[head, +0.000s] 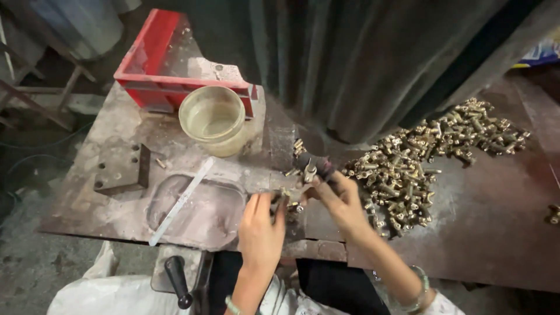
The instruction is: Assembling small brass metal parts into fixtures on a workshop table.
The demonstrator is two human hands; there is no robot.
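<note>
Hands, left (261,224) and right (338,200), pinch brass fittings (294,195) over a grimy metal bench (105,204) beside dark curtain (350,58).

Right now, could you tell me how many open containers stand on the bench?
2: a red plastic bin at the far-left edge, and a round translucent tub just in front of it. Others may lie outside the view.

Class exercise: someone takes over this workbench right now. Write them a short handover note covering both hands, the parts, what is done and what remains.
Left hand: fingertips steady a small brass fitting on the metal bench.
Right hand: grip closed on a dark tool beside another brass piece.
Parts: a large pile of brass fittings lies to the right.
Nearby: plastic jar, red tray, flat file.
Done: cannot tell which pieces are finished.
Left: the pile looks unsorted.
</note>
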